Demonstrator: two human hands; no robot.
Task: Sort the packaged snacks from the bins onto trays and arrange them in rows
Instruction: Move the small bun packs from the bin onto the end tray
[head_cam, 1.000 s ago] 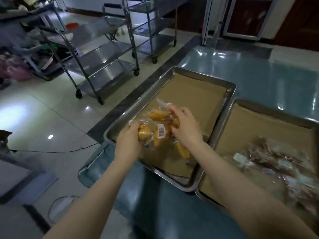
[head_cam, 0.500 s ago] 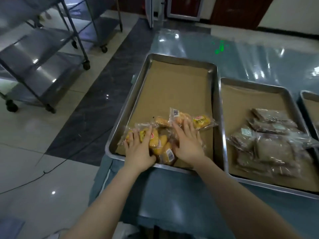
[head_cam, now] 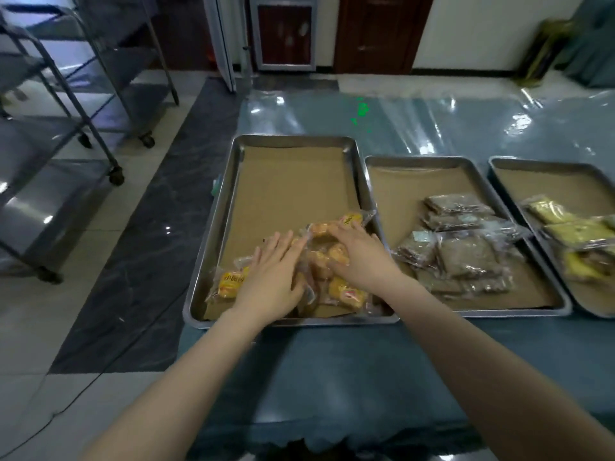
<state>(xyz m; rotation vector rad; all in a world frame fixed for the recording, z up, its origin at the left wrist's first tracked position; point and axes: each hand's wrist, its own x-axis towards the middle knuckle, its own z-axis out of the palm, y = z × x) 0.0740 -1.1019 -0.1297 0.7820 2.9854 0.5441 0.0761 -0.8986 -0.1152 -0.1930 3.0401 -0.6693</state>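
Note:
A loose heap of orange snack packets (head_cam: 344, 292) lies at the near end of the left metal tray (head_cam: 219, 207), which is lined with brown paper. My left hand (head_cam: 271, 276) lies flat on the left side of the heap, fingers spread. Flat on the heap's right side rests my right hand (head_cam: 361, 256), fingers apart, with one packet (head_cam: 351, 218) just beyond its fingertips. Neither hand grips a packet. The middle tray (head_cam: 369, 181) holds brown packets (head_cam: 462, 251) in a pile. The right tray (head_cam: 499, 174) holds yellow packets (head_cam: 572, 231).
The trays sit side by side on a blue table under clear plastic film (head_cam: 399, 121). Steel wheeled shelf carts (head_cam: 83, 104) stand on the tiled floor to the left. A cable (head_cam: 66, 404) runs across the floor near the table's left corner.
The packets went from being held in both hands to lying on the tray. Both hands now press flat on the heap and have spread it out. The view swung right, showing a third tray.

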